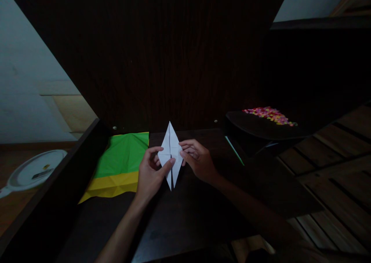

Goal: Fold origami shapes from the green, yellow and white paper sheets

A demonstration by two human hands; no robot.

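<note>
A white folded paper [174, 145] in a long diamond shape is held up over the dark tabletop, one point up and one down. A slit runs along its lower half between two flaps. My left hand [151, 172] pinches its left edge, with the thumb lying across the front near the middle. On the right edge, my right hand [199, 160] grips the paper between thumb and fingers. Just left of my left hand lie a green sheet [123, 154] and a yellow sheet [113, 185], creased, one overlapping the other.
A thin pale green stick [234, 151] lies on the table to the right. Small colourful pieces [271, 115] are heaped on a dark rounded shelf [255, 129]. A tall dark panel [174, 54] rises behind. At left are a raised side edge [55, 189] and a white round lid-like object [36, 170].
</note>
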